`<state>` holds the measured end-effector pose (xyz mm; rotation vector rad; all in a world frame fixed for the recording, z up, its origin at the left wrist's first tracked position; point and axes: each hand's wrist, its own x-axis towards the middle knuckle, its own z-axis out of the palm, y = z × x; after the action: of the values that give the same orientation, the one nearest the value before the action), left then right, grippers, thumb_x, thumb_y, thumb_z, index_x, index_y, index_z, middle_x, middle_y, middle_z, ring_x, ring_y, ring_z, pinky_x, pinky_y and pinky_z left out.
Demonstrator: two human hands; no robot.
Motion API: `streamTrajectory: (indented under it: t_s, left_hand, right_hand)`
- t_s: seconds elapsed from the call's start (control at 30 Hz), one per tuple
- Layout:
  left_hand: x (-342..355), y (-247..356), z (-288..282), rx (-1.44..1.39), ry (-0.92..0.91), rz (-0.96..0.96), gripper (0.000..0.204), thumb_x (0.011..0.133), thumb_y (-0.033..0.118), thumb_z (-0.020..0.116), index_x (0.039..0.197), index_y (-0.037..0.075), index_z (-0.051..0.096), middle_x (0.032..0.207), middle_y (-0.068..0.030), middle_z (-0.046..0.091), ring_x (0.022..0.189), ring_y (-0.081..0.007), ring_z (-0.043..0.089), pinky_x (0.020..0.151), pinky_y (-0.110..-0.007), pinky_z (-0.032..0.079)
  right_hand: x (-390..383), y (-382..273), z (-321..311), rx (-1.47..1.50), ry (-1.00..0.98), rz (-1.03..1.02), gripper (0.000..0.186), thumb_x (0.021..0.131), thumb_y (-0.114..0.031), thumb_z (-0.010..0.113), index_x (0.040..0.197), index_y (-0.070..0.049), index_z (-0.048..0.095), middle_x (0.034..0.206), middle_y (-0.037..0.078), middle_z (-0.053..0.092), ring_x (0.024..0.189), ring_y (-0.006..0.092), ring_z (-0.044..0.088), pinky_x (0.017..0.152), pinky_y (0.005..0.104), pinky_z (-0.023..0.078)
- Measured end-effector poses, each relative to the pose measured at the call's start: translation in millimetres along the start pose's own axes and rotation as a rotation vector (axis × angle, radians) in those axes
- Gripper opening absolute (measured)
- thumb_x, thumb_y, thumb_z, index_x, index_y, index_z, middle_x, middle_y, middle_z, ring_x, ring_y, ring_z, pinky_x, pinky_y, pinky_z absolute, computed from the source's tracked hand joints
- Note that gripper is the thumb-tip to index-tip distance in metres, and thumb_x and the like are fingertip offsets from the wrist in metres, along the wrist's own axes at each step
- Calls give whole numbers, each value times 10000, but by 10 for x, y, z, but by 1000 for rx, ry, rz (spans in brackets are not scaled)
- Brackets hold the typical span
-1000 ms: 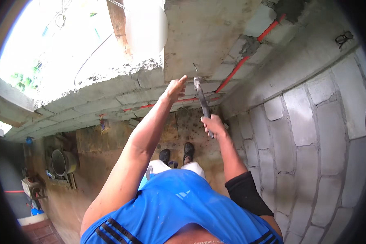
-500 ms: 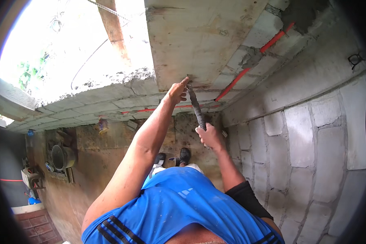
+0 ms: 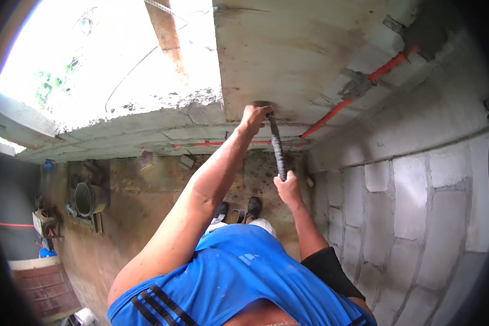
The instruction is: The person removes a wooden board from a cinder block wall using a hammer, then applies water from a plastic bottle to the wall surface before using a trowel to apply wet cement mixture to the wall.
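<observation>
The right hand [image 3: 288,187] is closed around the lower end of a long, slim grey bar [image 3: 277,146] with a ribbed, dusty surface, most likely a chisel or a piece of steel rod; its exact kind is hard to tell. The bar runs nearly upright in the picture, its long axis leaning slightly left toward the top, and its upper end meets the underside of a pale concrete slab [image 3: 288,49] close to where the slab sits on the block wall [image 3: 418,190]. The left hand [image 3: 254,117] is raised to that same spot, fingers curled at the top end of the bar and against the slab; whether it grips the bar or only steadies it cannot be told.

An orange-red conduit [image 3: 358,89] runs diagonally along the joint between wall and slab to the right of the bar, with grey mortar patches over it, and a thinner red line continues left below the ledge. The wall on the right is built of large light-grey blocks with rough mortar joints.

Below, the person's blue shirt [image 3: 239,282] with black stripes fills the lower middle, and dark shoes [image 3: 254,206] stand on a brown, dusty floor [image 3: 146,217]. At far left, a round metal tub [image 3: 84,198] rests on the floor, near a small blue container [image 3: 49,163] by the wall. No readable package or sign shows.
</observation>
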<state>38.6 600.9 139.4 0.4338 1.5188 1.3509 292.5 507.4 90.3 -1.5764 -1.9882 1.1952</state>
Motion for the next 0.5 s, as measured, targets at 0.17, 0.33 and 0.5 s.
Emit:
streamTrajectory:
  t_s: [0.17,0.33,0.5]
  left_hand:
    - [251,-54,2,207,-1,107,242,827,231,737,988,54,696,918,-31,678,826,-169,643,721,-398,566]
    - [126,-85,84,37,-28,-20,208,836,209,727,974,56,703,955,-42,699,851,-180,660,728,-396,558]
    - [189,-27,47,96,-2,37,226,828,240,733,973,70,704,908,-27,685,819,-178,638,725,-402,542]
  right_hand:
    - [55,76,195,36,33,-13,271,827,-233,656,837,24,572,730,249,648,727,437,656,646,490,502]
    - [-28,-2,-130,-15,-49,106,308,806,-264,673,848,26,577,741,254,650,747,431,664,658,499,502]
    - [125,144,37,-107,37,2,322,805,-265,666,854,39,574,783,281,651,787,467,648,681,515,505]
